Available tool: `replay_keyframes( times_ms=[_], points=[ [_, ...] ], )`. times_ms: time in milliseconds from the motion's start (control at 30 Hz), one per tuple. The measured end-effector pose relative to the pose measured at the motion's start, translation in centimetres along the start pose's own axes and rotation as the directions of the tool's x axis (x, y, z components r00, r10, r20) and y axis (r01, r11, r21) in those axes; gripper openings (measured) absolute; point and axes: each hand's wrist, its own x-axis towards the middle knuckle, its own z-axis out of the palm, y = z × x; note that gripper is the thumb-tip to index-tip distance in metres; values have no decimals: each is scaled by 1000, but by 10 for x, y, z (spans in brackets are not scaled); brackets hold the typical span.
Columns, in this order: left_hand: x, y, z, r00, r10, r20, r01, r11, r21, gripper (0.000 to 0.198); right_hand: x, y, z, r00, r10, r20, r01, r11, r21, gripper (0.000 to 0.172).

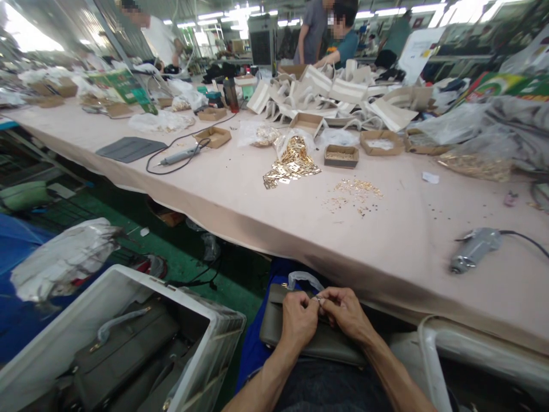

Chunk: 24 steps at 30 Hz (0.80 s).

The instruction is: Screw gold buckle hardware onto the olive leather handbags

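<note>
An olive-grey handbag (274, 323) rests on my lap against the table's edge. Its handle (305, 277) is wrapped in clear plastic and arches up at the far side. My left hand (300, 317) is closed at the bag's top, thumb and fingertips pinched together. Beside it my right hand (343, 309) pinches too, its fingertips meeting those of the left near the handle's right end. A small shiny metal piece shows between the fingertips; its exact kind is too small to make out.
A grey electric screwdriver (476, 249) lies on the table (412, 229) at right, another screwdriver (182, 155) further left. Gold metal plates (294, 163) and small screws (355, 191) are heaped mid-table. A white crate (218, 312) of handbags stands at left, another bin (429, 355) at right. People work beyond.
</note>
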Motion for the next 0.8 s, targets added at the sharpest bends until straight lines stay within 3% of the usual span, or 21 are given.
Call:
replay_keyframes(
  times_ms=[267, 433, 533, 633, 800],
  points=[
    [-2, 3, -2, 1000, 16, 24, -16, 1000, -15, 34, 2, 8, 3, 1000, -1, -8, 1, 1000, 30, 29],
    [-1, 1, 0, 999, 19, 44, -18, 1000, -8, 38, 9, 17, 4, 995, 68, -78, -70, 997, -33, 46],
    [0, -2, 1, 999, 7, 45, -7, 1000, -15, 39, 10, 16, 3, 998, 50, -38, -48, 998, 47, 50],
    [2, -4, 3, 999, -2, 34, 3, 1000, -23, 38, 9, 14, 2, 1000, 19, 6, -20, 988, 154, 45],
    [2, -6, 1, 999, 4, 46, -1, 999, -46, 37, 7, 16, 1, 1000, 25, -7, -24, 992, 126, 33]
  ],
)
